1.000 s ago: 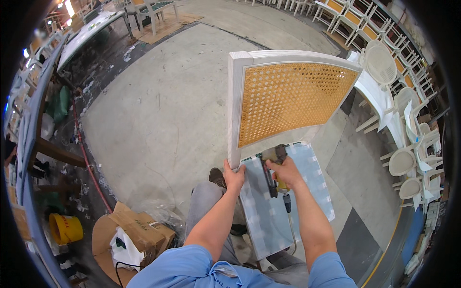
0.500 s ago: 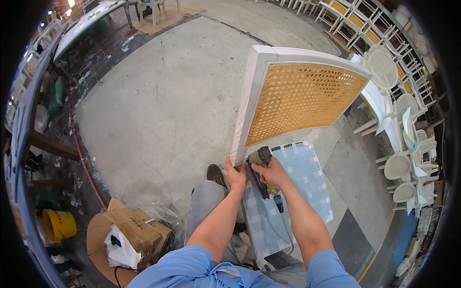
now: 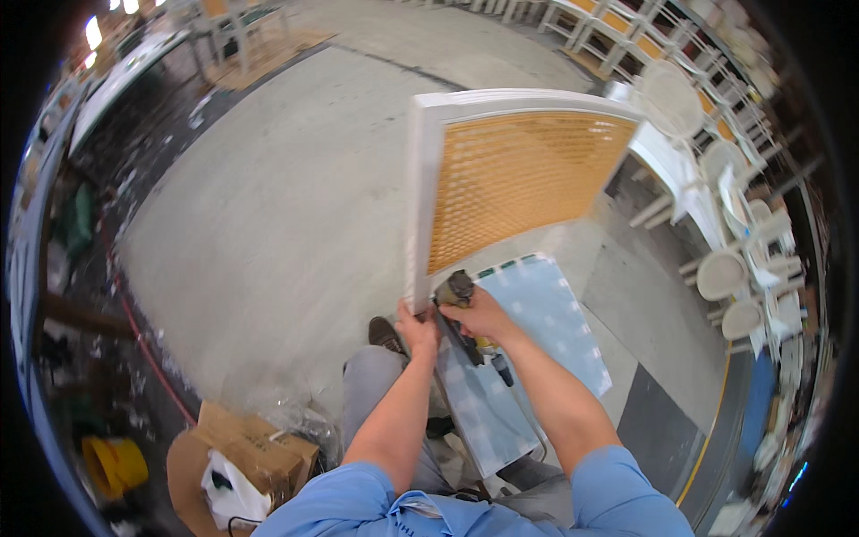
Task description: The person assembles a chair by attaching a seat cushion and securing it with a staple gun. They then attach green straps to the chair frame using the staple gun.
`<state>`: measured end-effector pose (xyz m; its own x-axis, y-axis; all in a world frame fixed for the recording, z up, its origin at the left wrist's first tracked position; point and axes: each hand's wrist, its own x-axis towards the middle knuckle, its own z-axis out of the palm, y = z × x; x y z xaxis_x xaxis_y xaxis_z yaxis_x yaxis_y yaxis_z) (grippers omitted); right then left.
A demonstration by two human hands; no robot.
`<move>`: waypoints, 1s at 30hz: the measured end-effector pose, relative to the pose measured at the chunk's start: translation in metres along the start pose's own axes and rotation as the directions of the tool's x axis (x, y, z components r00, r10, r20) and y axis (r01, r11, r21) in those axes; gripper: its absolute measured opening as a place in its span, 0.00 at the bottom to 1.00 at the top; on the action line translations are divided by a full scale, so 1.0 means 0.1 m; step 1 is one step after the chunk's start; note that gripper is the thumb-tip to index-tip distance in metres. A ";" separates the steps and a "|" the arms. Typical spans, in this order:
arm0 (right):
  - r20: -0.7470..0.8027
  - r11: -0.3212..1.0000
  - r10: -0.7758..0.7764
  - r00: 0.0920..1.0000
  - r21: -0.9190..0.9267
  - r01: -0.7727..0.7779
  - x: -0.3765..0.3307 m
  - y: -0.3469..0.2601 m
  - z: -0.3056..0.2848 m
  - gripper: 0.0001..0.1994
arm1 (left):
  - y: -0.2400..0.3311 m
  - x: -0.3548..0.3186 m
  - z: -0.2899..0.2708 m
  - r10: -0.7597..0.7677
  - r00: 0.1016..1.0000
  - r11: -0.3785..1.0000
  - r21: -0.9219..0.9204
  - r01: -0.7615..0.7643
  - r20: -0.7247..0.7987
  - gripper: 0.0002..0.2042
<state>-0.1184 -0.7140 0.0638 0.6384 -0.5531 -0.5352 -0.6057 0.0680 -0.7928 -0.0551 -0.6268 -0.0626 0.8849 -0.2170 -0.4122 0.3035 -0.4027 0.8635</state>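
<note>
In front of me stands a white-framed chair with a woven cane back panel [image 3: 532,183]. Its seat [image 3: 523,340] is covered with a pale blue, white-patterned sheet. My left hand [image 3: 418,331] is closed round the foot of the backrest's left post [image 3: 417,224], where it comes down beside the seat. In my right hand [image 3: 483,318] is an air nail gun [image 3: 458,288], gripped by its handle, with its head close to that post and its long dark magazine slanting down over the seat. Its nose tip is hidden. A hose runs from the handle down past the seat's near edge.
An open cardboard box [image 3: 255,447] with plastic wrap stands to my lower left, near a yellow bucket [image 3: 114,465]. A red hose [image 3: 148,345] runs along the floor there. Stacked pale chairs [image 3: 720,273] and white tables line the right. My shoe [image 3: 386,335] is beside the chair.
The whole scene has shifted left in the picture and is blurred, as my view has turned. Both hands keep their holds on the chair post and nail gun.
</note>
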 end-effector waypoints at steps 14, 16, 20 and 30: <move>-0.846 0.948 0.008 0.533 -0.163 -0.272 -3.53 0.28 -1.96 0.26 | 0.04 0.12 0.07 0.096 0.995 0.994 -0.060 -0.094 0.020 0.42; -0.913 0.916 0.109 0.394 -0.062 -0.397 -4.66 0.41 -2.02 0.24 | 0.06 -0.10 0.14 0.094 0.984 0.995 -0.026 -0.091 0.149 0.37; -0.861 0.920 0.390 0.325 0.351 -0.176 -6.25 0.67 -1.54 0.24 | 0.15 -0.19 -0.10 0.092 0.874 0.912 -0.392 0.118 0.477 0.21; -0.525 0.490 0.757 0.389 0.850 0.195 -7.21 3.19 0.32 0.21 | 0.35 -0.91 -0.42 0.281 0.645 0.960 -0.203 -0.194 0.711 0.32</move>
<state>-0.7566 -0.2672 0.1876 -0.4593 -0.6001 -0.6549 0.2314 0.6310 -0.7405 -0.1101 -0.5841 0.0166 0.4045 -0.8852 -0.2298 0.1911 -0.1640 0.9678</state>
